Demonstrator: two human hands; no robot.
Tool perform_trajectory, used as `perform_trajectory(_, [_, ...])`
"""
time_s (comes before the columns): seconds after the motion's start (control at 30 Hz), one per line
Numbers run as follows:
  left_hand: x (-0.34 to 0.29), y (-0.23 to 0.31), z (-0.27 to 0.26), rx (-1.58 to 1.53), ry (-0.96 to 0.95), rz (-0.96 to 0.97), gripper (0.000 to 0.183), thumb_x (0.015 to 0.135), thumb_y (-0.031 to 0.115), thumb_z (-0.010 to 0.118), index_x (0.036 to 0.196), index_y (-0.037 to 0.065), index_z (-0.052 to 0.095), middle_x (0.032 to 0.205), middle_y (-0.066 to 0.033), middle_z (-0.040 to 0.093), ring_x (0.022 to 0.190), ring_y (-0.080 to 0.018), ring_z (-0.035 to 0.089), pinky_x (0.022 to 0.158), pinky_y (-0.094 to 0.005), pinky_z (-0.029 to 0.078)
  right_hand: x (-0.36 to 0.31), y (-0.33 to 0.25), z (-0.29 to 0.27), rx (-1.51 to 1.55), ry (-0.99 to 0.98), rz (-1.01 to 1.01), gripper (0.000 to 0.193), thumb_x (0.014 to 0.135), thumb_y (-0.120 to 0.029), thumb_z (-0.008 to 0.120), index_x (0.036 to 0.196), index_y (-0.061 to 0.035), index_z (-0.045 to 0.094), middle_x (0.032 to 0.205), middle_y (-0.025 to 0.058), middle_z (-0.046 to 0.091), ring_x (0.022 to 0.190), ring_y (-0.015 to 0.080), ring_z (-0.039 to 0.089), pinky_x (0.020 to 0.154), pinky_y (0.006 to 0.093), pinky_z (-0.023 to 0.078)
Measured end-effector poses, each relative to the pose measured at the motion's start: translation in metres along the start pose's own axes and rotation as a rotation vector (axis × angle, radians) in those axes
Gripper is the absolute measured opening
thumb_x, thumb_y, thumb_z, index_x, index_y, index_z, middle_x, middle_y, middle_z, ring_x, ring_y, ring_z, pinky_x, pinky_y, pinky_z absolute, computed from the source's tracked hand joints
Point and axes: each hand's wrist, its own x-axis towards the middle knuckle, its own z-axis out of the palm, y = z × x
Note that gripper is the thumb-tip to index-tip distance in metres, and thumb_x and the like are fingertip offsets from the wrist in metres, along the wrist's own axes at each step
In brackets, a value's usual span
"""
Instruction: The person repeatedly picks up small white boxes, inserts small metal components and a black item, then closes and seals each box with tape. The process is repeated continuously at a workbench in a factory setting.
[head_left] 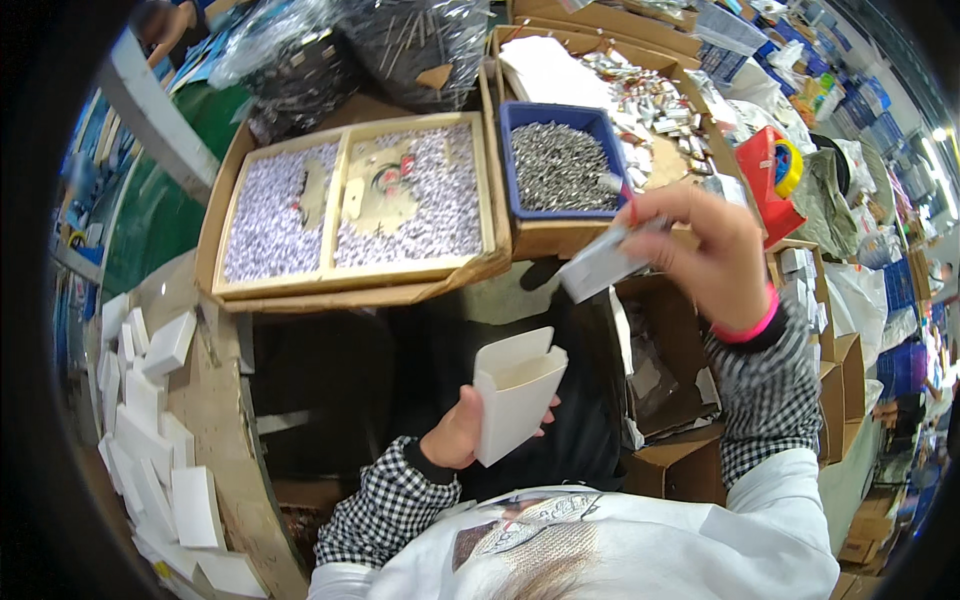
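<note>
My left hand (pixel 455 432) is wrapped round a small white carton (pixel 520 400), held upright with its top flap raised and its mouth open. To the right and higher up, my right hand (pixel 705 245) pinches a flat silver-grey piece (pixel 600 265), blurred by motion. A small red bit shows at its fingertips, too smeared to name. This hand is in front of a blue bin (pixel 565 214) full of small shiny metal parts. The carton and the grey piece are apart.
A divided wooden tray (pixel 335 200) holds many tiny pale pieces. Behind the bin, a cardboard box contains loose silver-and-white parts (pixel 660 115) and white sheets (pixel 550 70). White cartons (pixel 195 505) are heaped at left. A red tape dispenser (pixel 765 185) and an open cardboard box (pixel 690 455) are at right.
</note>
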Motion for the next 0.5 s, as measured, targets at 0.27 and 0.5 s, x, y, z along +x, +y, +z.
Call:
perform_trajectory(0.27, [-0.015, 0.004, 0.014, 0.107, 0.017, 0.005, 0.104, 0.07, 0.085, 0.037, 0.134, 0.003, 0.038, 0.119, -0.0162, 0.055, 0.108, -0.0229, 0.056, 0.091, -0.037, 0.048, -0.028, -0.022, 0.06, -0.012, -0.136, -0.411, 0.024, 0.069, -0.014, 0.075, 0.091, -0.0105, 0.066, 0.076, 0.0009, 0.062, 0.07, 0.019, 0.058, 0.061, 0.03, 0.049])
perform_trajectory(0.5, [-0.018, 0.002, 0.007, 0.348, -0.004, 0.059, 0.088, 0.09, 0.064, 0.041, 0.141, -0.005, 0.026, 0.13, -0.0123, 0.044, 0.117, -0.0174, 0.046, 0.102, -0.0312, 0.035, -0.038, -0.026, 0.064, -0.049, -0.448, -0.312, 0.029, 0.068, -0.01, 0.067, 0.097, -0.0111, 0.063, 0.085, -0.0009, 0.063, 0.077, 0.0191, 0.057, 0.064, 0.0282, 0.05])
